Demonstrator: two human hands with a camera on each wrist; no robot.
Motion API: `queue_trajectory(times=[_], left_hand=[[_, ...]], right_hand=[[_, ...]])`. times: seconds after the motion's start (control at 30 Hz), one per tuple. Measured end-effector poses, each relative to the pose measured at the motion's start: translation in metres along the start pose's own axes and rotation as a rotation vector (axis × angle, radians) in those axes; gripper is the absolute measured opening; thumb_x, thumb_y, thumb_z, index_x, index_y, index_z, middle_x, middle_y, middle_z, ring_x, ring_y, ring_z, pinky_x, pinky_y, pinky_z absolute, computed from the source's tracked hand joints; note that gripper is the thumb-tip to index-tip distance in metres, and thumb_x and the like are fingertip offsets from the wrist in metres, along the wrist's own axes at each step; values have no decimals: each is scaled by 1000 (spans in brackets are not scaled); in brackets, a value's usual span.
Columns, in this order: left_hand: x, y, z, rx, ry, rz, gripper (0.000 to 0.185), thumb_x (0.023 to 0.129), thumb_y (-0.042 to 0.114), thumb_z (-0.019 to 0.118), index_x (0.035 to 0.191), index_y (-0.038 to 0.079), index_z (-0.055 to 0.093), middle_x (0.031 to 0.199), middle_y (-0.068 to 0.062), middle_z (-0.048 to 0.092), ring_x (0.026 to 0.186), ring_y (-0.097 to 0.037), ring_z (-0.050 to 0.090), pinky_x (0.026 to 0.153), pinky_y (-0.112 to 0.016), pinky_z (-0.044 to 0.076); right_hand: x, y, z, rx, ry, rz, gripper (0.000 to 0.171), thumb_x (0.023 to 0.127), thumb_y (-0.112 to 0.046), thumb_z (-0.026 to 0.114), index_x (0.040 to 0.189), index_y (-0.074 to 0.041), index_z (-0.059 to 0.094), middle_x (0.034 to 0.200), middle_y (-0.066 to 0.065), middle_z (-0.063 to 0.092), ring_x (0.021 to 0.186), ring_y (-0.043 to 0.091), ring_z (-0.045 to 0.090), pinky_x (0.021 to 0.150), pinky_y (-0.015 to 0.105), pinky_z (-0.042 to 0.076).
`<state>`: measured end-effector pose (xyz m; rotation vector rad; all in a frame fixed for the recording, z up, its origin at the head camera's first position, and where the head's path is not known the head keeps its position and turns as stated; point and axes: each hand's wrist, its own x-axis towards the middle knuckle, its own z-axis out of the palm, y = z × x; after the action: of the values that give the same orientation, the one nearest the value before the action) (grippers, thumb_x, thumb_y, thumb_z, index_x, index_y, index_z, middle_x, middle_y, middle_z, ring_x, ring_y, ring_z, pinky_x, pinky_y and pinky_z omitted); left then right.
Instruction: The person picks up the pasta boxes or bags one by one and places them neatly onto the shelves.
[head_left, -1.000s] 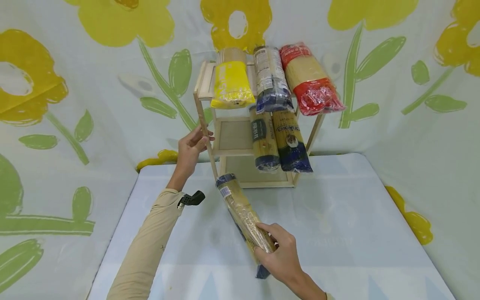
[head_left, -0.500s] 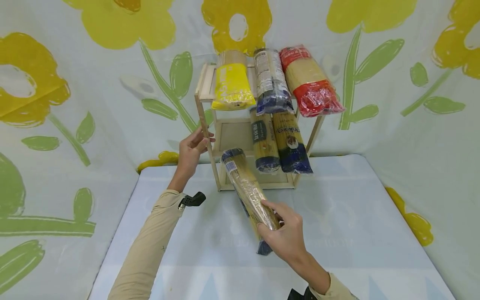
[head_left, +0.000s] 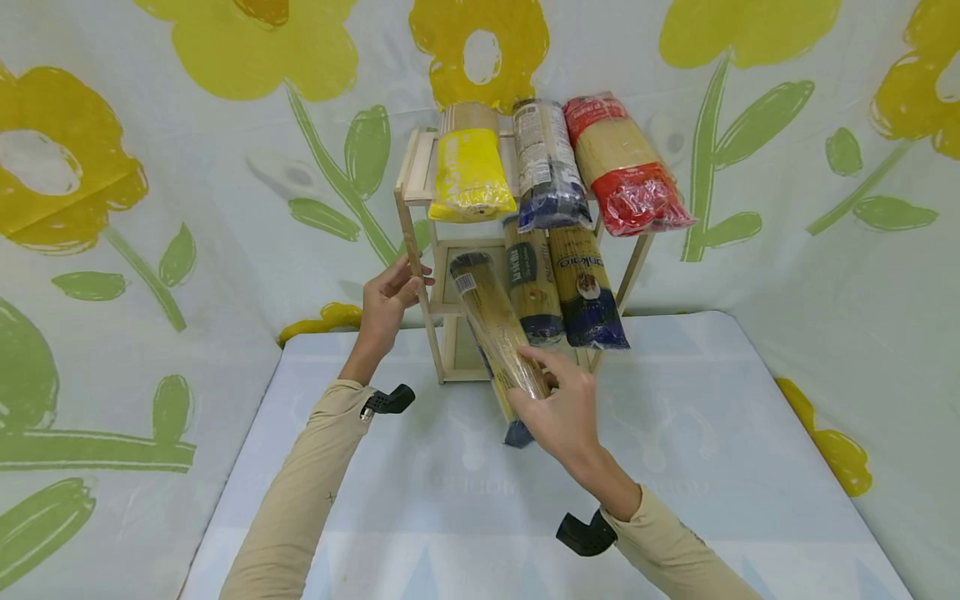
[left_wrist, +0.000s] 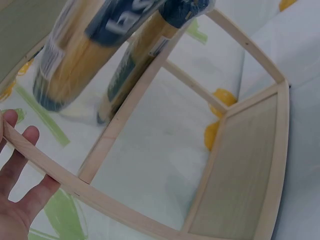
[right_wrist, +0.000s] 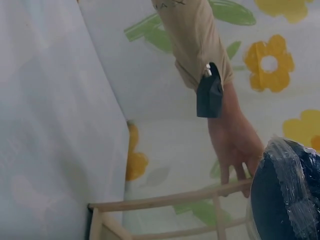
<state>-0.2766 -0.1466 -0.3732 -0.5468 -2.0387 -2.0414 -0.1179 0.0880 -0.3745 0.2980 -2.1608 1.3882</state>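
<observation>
My right hand (head_left: 562, 408) grips the lower part of a spaghetti packet (head_left: 491, 321) with dark blue ends. The packet slants up and left, its far end overlapping the middle level of a small wooden rack (head_left: 420, 292). My left hand (head_left: 386, 304) holds the rack's front left post, thumb on one side and fingers behind; the left wrist view shows this post (left_wrist: 95, 197) in the fingers. On the middle level, right of the held packet, lie a la sicilia pasta packet (head_left: 534, 283) and a blue-ended pasta packet (head_left: 587, 287). In the right wrist view the held packet's blue end (right_wrist: 285, 195) looms close.
Across the rack's top lie a yellow pasta bag (head_left: 472, 175), a white-and-blue pasta bag (head_left: 551, 167) and a red pasta bag (head_left: 626, 167), their ends jutting over the front. The rack stands at the back of a pale blue table (head_left: 675, 417), before a flowered backdrop (head_left: 780, 275).
My right hand has carried the spaghetti packet forward and up, from in front of the rack to its middle level. The left hand has stayed on the post.
</observation>
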Motion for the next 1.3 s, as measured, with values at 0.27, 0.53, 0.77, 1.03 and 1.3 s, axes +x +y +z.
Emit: queue_trajectory(times=[0.27, 0.53, 0.77, 1.03, 1.3], left_hand=[[1, 10, 5, -9, -12, -23, 45, 96, 2, 52, 140, 8, 47, 115, -24, 60, 105, -37, 60, 91, -49, 48], [-2, 29, 10, 3, -11, -3, 43, 96, -1, 51, 138, 2, 47, 114, -26, 60, 102, -31, 62, 91, -49, 47], [-2, 23, 11, 10, -20, -20, 44, 96, 0, 51, 139, 4, 47, 116, -28, 58, 104, -39, 59, 88, -44, 51], [2, 5, 1, 4, -5, -4, 45, 96, 7, 53, 140, 14, 48, 116, -23, 61, 103, -32, 62, 91, -45, 49], [-2, 5, 1, -20, 3, -17, 44, 96, 6, 53, 139, 13, 49, 114, -21, 62, 100, -26, 63, 92, -45, 48]], right_hand=[[39, 8, 18, 13, -1, 41, 38, 72, 0, 63, 109, -6, 70, 98, 11, 68, 60, 17, 54, 47, 31, 44], [81, 14, 43, -68, -57, 99, 35, 77, -9, 65, 111, -5, 68, 95, 10, 66, 73, 20, 59, 60, 35, 50], [104, 21, 63, -219, -138, 127, 20, 80, -11, 58, 97, -3, 64, 74, 7, 56, 63, 22, 43, 63, 38, 37], [117, 12, 76, -401, -285, 208, 12, 86, -16, 58, 87, -5, 54, 60, 7, 46, 53, 21, 43, 52, 37, 35], [117, 15, 90, -596, -364, 283, 50, 91, -35, 58, 123, 3, 50, 107, 23, 56, 90, 40, 59, 73, 53, 52]])
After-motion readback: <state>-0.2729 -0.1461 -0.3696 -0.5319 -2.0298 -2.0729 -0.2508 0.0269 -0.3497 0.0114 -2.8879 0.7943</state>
